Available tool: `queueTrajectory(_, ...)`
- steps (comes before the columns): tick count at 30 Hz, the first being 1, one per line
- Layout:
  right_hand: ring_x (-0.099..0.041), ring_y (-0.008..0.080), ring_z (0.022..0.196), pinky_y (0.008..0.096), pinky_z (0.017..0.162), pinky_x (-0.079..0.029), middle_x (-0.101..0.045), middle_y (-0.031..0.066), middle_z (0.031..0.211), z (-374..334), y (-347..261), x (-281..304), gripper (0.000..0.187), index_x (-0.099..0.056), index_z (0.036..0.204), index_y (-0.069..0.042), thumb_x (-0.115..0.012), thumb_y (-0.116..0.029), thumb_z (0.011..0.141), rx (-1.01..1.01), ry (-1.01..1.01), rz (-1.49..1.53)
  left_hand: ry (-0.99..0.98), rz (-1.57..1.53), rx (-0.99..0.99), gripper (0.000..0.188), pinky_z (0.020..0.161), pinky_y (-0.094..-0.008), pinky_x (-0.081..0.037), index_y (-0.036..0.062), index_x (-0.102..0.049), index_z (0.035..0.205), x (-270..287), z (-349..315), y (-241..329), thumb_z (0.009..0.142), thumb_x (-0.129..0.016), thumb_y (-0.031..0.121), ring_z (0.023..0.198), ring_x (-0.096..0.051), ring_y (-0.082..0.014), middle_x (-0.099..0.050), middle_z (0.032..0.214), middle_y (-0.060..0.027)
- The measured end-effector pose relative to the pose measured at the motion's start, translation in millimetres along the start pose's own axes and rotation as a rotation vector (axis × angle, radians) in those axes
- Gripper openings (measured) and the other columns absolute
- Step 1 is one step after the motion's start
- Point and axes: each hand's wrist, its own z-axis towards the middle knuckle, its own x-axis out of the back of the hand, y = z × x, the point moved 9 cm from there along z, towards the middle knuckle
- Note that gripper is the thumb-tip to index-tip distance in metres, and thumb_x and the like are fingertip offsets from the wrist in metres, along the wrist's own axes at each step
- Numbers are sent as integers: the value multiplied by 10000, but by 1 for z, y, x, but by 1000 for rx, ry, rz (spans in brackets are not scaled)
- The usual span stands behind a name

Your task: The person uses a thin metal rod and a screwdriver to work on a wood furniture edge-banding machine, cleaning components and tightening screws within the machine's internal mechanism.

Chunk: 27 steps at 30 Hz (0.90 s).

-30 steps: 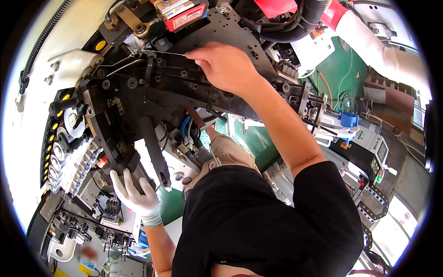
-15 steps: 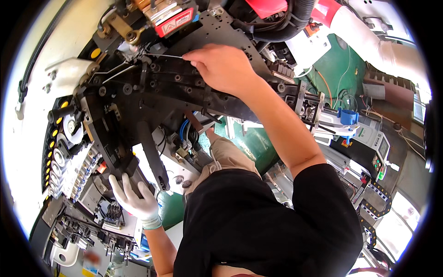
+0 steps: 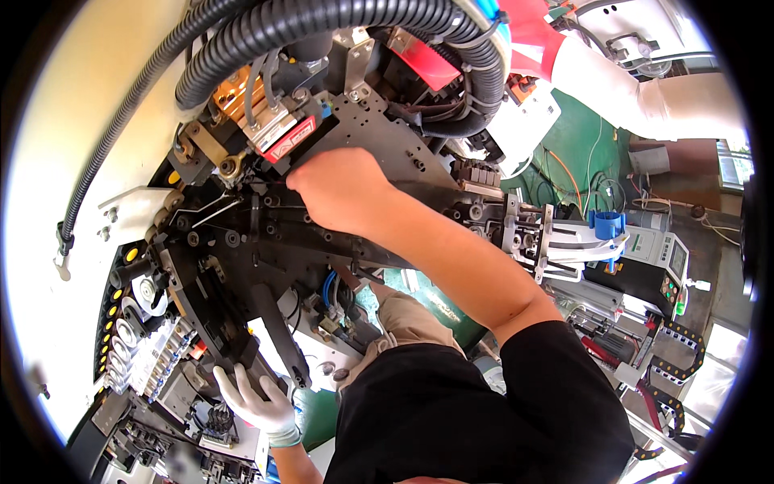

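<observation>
My bare right hand [image 3: 343,192] is closed in a pinch above the black machine plate [image 3: 379,129], just below a block with a red label [image 3: 292,139]. The thin metal rod it gripped a moment ago is now almost wholly hidden behind the fingers. Left of that hand, a bent thin metal rod [image 3: 216,211] lies by the metal fittings. My left hand [image 3: 260,403], in a white glove, has its fingers stretched out. Its fingertips touch the lower end of a black machine block [image 3: 234,343], beside a dark slanting bar [image 3: 278,335].
A thick black corrugated hose [image 3: 322,18] arches over the top of the machine. Several rollers and fittings [image 3: 133,339] line the left side. At right stand a metal bracket assembly [image 3: 532,242], a blue ring-shaped part [image 3: 606,226] and a control box [image 3: 645,270]. Green floor [image 3: 564,157] shows behind.
My right hand has moved left along the rod, toward the fittings under the red label. The whole view has shifted, bringing the large hose into sight. My left hand stays at the black block.
</observation>
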Motion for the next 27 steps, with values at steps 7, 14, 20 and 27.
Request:
queueTrajectory(7, -717, 355, 951, 471, 746, -568, -724, 96, 935, -68, 12, 55, 247, -765, 1146, -168, -622, -149, 945, -25, 287, 96, 24, -25, -24, 435, 1178, -536, -386, -108, -617, 1335, 3, -1, 3, 954, -571, 96, 1428, -471, -476, -428, 1601, -299)
queueTrajectory(14, -670, 206, 786, 330, 735, -532, -740, 128, 947, -150, 40, 30, 324, -731, 1311, -103, -673, -85, 993, -175, 302, 848, 60, -28, -18, 448, 1123, -567, -412, -73, -658, 1284, 10, 2, 4, 868, -624, 88, 1337, -523, -498, -488, 1540, -312)
queueTrajectory(20, -537, 71, 817, 259, 736, -470, -638, -22, 922, -221, 7, -48, 242, -707, 1243, 0, -648, -147, 1058, -225, -19, 1352, 120, -96, -66, 447, 1123, -541, -423, -30, -673, 1299, 11, 8, 8, 885, -670, 139, 1335, -534, -483, -500, 1547, -275)
queueTrajectory(27, -455, 68, 661, 231, 593, -374, -579, -12, 808, -293, 14, -252, 267, -715, 1225, -52, -601, -235, 1068, -713, -229, 1413, 202, -58, -153, 432, 1030, -533, -509, 23, -687, 1302, 15, 0, 8, 903, -711, 188, 1278, -591, -462, -530, 1527, -239)
